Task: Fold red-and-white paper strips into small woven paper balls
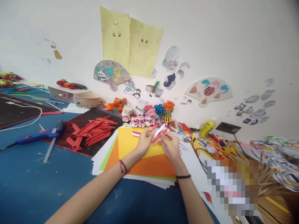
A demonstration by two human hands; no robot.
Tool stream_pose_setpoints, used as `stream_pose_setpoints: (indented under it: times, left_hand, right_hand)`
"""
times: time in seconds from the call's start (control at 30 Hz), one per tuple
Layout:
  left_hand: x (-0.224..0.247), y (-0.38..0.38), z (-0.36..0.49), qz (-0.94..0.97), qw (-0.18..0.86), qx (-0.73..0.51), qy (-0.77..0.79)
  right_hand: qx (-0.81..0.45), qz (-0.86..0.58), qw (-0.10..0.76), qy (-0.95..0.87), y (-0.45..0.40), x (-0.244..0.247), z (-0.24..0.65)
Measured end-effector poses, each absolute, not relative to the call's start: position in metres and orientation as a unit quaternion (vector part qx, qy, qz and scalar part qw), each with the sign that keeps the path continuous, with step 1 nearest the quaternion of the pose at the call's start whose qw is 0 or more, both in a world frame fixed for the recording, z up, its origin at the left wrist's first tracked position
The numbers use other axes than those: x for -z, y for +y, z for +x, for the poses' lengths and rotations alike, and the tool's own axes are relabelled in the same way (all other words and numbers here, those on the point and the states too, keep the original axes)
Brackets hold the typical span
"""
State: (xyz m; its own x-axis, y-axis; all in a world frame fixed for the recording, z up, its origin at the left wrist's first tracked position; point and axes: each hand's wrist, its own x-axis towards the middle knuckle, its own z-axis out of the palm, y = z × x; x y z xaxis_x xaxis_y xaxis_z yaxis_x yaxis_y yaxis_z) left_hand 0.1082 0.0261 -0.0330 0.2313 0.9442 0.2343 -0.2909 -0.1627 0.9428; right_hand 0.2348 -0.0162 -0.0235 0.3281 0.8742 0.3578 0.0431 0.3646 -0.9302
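The grip of left hand (pixel 145 142) and right hand (pixel 171 147) pinches a folded red-and-white paper piece (pixel 158 138) between them, its long axis slanting away rightward.

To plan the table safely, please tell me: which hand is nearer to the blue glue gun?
The left. The left hand, above the yellow paper, is right of the blue glue gun, past the red paper strips; the right hand is farther right.
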Motion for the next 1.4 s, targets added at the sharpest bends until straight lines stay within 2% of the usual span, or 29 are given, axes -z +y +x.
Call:
stream_pose_setpoints:
  times: [0.23,0.47,0.63,0.87,1.0,1.4]
  left_hand:
    - [0.038,0.028,0.103,0.644,0.493,-0.525,0.258]
    - [0.030,0.025,0.095,0.728,0.369,-0.489,0.309]
    - [0.033,0.027,0.096,0.739,0.374,-0.477,0.293]
    - [0.037,0.031,0.101,0.704,0.472,-0.476,0.235]
    - [0.037,0.030,0.101,0.693,0.485,-0.480,0.231]
    - [0.037,0.026,0.096,0.785,0.337,-0.447,0.265]
  right_hand:
    - [-0.323,-0.460,0.675,-0.479,-0.017,0.021,0.236]
    - [-0.336,-0.461,0.670,-0.475,-0.019,0.019,0.235]
    - [-0.353,-0.449,0.672,-0.472,-0.019,0.018,0.235]
    - [-0.340,-0.457,0.670,-0.476,-0.019,0.017,0.236]
    - [-0.325,-0.473,0.656,-0.490,-0.019,0.016,0.236]
    - [-0.254,-0.515,0.694,-0.433,-0.015,0.021,0.238]
